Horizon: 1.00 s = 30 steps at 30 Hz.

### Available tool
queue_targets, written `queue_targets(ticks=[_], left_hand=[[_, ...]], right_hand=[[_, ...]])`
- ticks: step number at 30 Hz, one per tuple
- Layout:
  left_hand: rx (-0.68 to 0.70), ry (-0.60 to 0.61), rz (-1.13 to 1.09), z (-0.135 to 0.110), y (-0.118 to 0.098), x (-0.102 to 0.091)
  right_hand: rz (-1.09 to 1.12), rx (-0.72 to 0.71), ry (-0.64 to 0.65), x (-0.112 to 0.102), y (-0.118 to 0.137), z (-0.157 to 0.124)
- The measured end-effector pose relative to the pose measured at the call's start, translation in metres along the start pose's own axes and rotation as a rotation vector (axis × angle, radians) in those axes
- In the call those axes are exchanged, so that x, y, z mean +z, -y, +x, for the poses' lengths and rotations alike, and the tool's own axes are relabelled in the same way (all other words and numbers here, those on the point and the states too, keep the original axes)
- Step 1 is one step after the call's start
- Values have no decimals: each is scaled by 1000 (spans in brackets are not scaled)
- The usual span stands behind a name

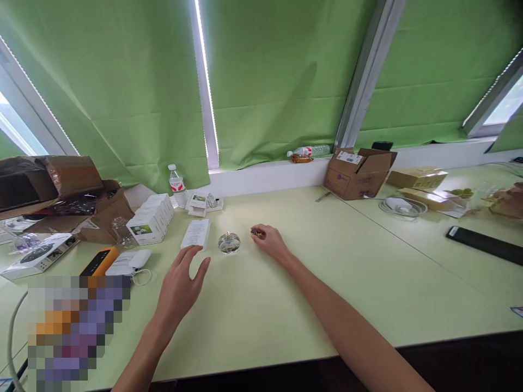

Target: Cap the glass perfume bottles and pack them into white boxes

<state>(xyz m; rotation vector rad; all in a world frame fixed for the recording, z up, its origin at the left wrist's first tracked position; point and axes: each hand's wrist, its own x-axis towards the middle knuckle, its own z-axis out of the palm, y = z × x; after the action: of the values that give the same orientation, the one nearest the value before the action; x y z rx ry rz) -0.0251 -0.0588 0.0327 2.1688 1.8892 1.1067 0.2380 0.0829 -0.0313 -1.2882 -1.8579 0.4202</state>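
A small round clear glass object [229, 243] with a gold top stands on the pale green table [327, 272]. My right hand [269, 241] lies just right of it, fingers pinched on a small dark item [255, 233] that I cannot name. My left hand [182, 283] hovers open to the lower left of the glass object, fingers spread, holding nothing. A white leaflet or flat box [196, 234] lies just beyond my left fingertips.
A row of small white boxes [151, 219] and a water bottle [177, 185] sit at the back left, with brown packaging [61, 185] beyond. An open cardboard box [359, 173], flat cartons [417, 177], a coiled white cable [400, 207] and a black bar [486, 245] lie to the right.
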Motion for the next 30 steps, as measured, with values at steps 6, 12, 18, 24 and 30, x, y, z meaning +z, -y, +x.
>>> queue_targets(ticks=[6,12,18,24,30], left_hand=[[-15,-8,-278,45,-19,32],[-6,-2,-298,46,-9,77],[-59,145,-328,37,5,88],[-94,143,-366,39,5,87],[-90,157,-357,38,6,88]], right_hand=[[43,-16,69,-3,-2,-1],[47,-32,141,-4,-3,-4],[5,-92,213,-13,10,-8],[-63,-129,239,-12,23,-14],[-82,-141,244,-9,28,-15]])
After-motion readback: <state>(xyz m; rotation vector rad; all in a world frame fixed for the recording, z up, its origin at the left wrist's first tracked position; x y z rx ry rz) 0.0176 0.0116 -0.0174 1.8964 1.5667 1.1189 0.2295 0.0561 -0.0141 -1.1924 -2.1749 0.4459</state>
